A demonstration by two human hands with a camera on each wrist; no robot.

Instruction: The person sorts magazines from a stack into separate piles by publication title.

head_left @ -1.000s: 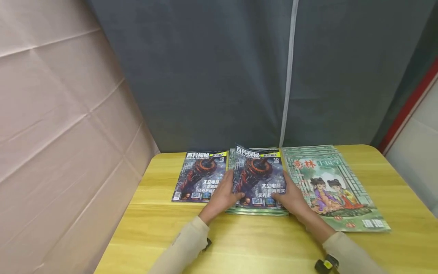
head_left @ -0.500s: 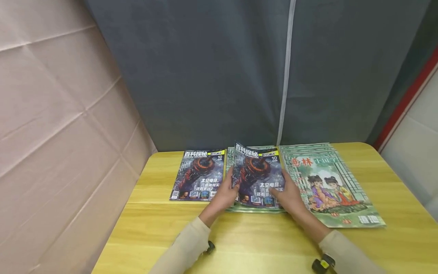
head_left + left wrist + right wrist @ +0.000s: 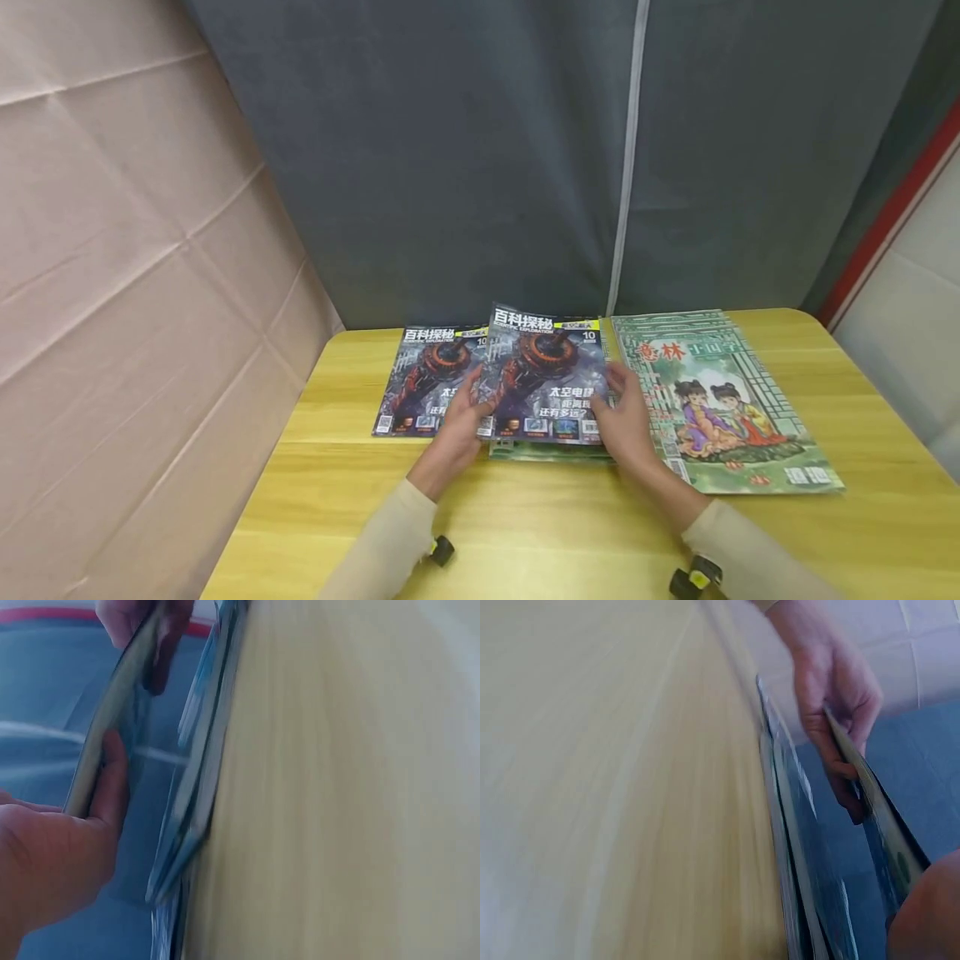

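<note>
Between both hands is a dark magazine [image 3: 536, 375] with a red ring-shaped machine on its cover. My left hand [image 3: 459, 421] grips its left edge and my right hand [image 3: 626, 417] grips the right edge, thumbs on the cover. Both wrist views show the held magazine [image 3: 112, 712] raised above the stack, with a gap under it. Below it lies a green magazine stack [image 3: 551, 452], mostly covered in the head view. To the left lies a second dark magazine [image 3: 420, 383] with the same cover, its right side overlapped by my left hand and the held magazine.
On the right lies a fanned pile of green magazines [image 3: 731, 417] with two cartoon children on the top cover. All rest on a yellow wood-grain table [image 3: 540, 525]. A dark grey curtain [image 3: 450, 167] hangs behind the table, and a pale cloth wall [image 3: 150, 292] stands at left.
The held magazine has moved left with both hands, from over the green stack to partly over the left dark magazine. Its cover looks flatter now. The head view has shifted slightly.
</note>
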